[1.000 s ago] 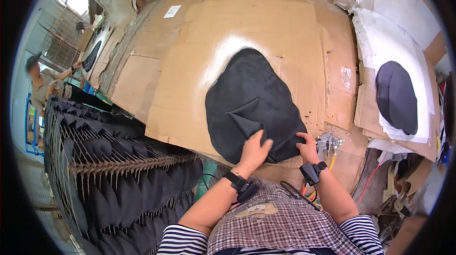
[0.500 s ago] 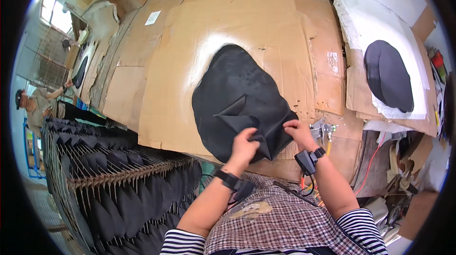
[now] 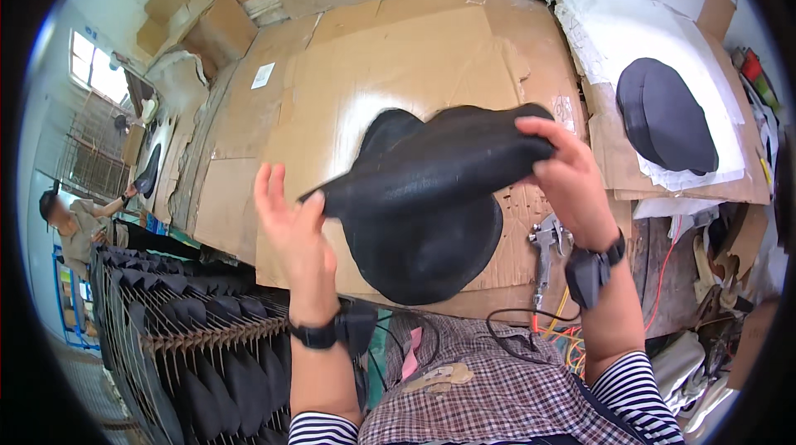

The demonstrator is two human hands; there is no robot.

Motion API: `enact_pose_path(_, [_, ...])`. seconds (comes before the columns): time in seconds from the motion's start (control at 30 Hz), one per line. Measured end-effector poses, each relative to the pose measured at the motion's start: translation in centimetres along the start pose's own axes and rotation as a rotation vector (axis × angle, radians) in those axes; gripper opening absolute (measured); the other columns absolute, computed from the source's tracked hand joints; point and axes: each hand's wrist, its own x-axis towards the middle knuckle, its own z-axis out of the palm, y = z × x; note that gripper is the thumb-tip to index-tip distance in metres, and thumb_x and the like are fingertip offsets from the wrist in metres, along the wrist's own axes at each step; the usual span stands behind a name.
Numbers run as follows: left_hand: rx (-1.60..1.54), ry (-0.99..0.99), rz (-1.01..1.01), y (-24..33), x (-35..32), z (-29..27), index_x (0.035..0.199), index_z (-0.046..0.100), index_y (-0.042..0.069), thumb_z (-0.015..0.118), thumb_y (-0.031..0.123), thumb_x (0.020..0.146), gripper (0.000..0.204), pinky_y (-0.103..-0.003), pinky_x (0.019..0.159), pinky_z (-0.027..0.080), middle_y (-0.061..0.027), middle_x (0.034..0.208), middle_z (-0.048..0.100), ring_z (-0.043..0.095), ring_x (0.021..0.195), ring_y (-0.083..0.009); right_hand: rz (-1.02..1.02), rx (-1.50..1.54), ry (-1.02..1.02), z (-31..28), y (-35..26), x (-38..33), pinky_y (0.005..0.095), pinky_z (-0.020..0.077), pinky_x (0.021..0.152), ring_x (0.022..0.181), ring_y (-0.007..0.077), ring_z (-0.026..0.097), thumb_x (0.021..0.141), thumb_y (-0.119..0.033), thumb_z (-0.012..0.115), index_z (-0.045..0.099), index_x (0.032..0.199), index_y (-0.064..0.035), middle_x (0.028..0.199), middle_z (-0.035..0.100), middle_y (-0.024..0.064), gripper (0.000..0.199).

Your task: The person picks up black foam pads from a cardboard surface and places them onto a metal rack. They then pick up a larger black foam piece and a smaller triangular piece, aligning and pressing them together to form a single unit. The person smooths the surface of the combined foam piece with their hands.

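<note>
Black sheet (image 3: pixel 423 171) — smooth, curved, between fingers (image 3: pixel 549 131)

Your left hand (image 3: pixel 294 233) points upward and your right hand (image 3: pixel 572 175), set higher, angles leftward, the two well apart and both pinching.

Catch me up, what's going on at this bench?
A person holds a black sheet stretched between both hands: the right grip has its right end, while the left grip is at its left end, fingers spread. Below it, more black material lies on cardboard, with a metal spray gun to its right. Further right, black pieces lie on white paper.
</note>
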Motion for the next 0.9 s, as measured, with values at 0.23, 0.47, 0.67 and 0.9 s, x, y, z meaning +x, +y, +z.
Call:
enact_pose_path(0.23, [-0.149, -0.11, -0.021, 7.1, -3.2, -4.5, 0.134, 0.046, -0.003, 0.059, -0.007, 0.084, 0.052, -0.034, 0.083, 0.059, -0.0136, 0.103, 0.066, 0.066, 0.092, -0.0213, -0.102, -0.104, -0.204, 0.5, -3.8, -3.9, 0.0307, 0.0521, 0.091, 0.105, 0.0165, 0.065, 0.089, 0.007, 0.051, 0.053, 0.13, 0.0053, 0.114, 0.066, 0.0123, 0.041])
enact_pose_path(0.47, [-0.208, -0.18, -0.384, -2.4, 2.3, -3.9, 0.134, 0.044, 0.002, 0.061, 0.006, 0.091, 0.047, -0.04, 0.085, 0.059, -0.0204, 0.123, 0.058, 0.068, 0.101, -0.0375, 0.205, 0.023, 0.026, -2.3, 3.6, 2.2, 0.0323, 0.0581, 0.077, 0.085, 0.023, 0.072, 0.101, -0.014, 0.054, 0.056, 0.126, 0.001, 0.103, 0.07, 0.0167, 0.029])
enact_pose_path(0.67, [0.249, -0.178, -0.56, -15.0, -2.1, -7.7, 0.137, 0.046, 0.005, 0.06, 0.004, 0.09, 0.05, -0.034, 0.075, 0.057, -0.013, 0.124, 0.057, 0.068, 0.09, -0.023, 0.436, -0.189, 0.364, -7.9, 12.5, -0.9, 0.0303, 0.0582, 0.071, 0.082, 0.0215, 0.071, 0.097, -0.012, 0.059, 0.044, 0.138, 0.002, 0.106, 0.067, 0.0174, 0.046])
enact_pose_path(0.9, [0.66, -0.726, -0.605, -20.5, -12.3, -10.5, 0.127, 0.061, 0.003, 0.069, 0.01, 0.083, 0.045, -0.033, 0.088, 0.054, -0.016, 0.133, 0.059, 0.068, 0.099, -0.0223, 0.717, -0.38, 0.117, -10.2, 19.8, -7.9, 0.0276, 0.057, 0.064, 0.071, 0.0181, 0.069, 0.093, -0.005, 0.059, 0.043, 0.14, -0.0004, 0.095, 0.069, 0.013, 0.051])
